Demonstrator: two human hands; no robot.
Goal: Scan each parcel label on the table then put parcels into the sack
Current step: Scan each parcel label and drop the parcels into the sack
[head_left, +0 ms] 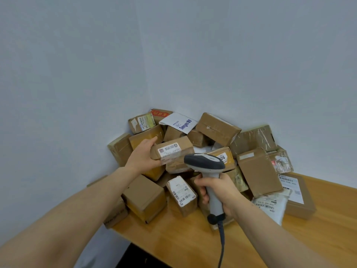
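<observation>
The light wooden table carries a heap of brown cardboard parcels banked into the wall corner, beyond and around both hands. The step in hand looks like the scan of one parcel lifted clear of that heap. The left hand clamps fingers and thumb round the left end of a small brown taped cardboard box, so the box juts out to the right of that grip, raised above the pile. The right hand is wrapped tight round the handle of a grey and white corded barcode scanner. The scanner's head rises just above that fist and sits just below and right of the held box; whether the two touch I cannot tell. The box's white printed label faces the person, just right of the left hand's grip. Next, I judge, the scanner's nose must be aimed squarely at that label, and the box then carried to the sack, which is out of view
</observation>
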